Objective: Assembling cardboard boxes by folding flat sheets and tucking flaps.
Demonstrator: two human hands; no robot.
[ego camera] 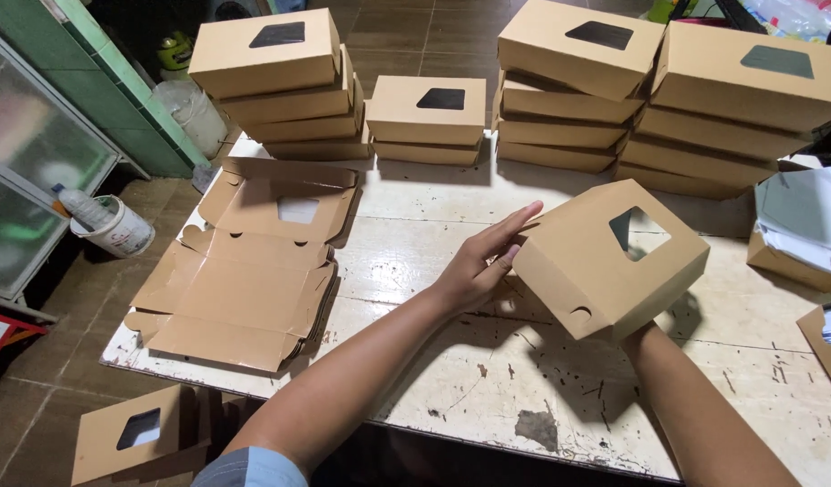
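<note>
A folded brown cardboard box (605, 261) with a square clear window is held tilted above the worn white table (487, 397). My left hand (483, 261) presses flat against the box's left side, fingers stretched out. My right hand is hidden under and behind the box; only its forearm (704, 415) shows, so its grip is out of sight. To the left lies a stack of flat, unfolded box blanks (244, 271) with a window cutout.
Stacks of finished windowed boxes stand along the table's far edge: left (280, 86), middle (429, 117), right (578, 86) and far right (731, 108). White papers in a box (798, 225) sit at right. A box (131, 433) lies on the floor, beside a white bucket (118, 225).
</note>
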